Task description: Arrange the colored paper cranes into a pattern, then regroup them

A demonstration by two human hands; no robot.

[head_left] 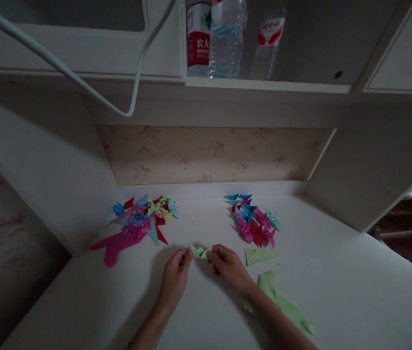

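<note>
A small light-green folded paper piece (199,251) is held just above the white desk (206,311) between both hands. My left hand (175,277) pinches its left end with closed fingers. My right hand (229,266) pinches its right end, fingers curled. Beside my right hand lies a flat green folded triangle (259,256), and more green paper strips (286,306) lie under my right forearm.
A pile of colourful folded paper pieces (140,221) with magenta strips lies at the left rear. A second pile (253,221) of pink, blue and red pieces lies at the right rear. Water bottles (226,39) stand on the shelf above; a white cable (81,82) hangs across.
</note>
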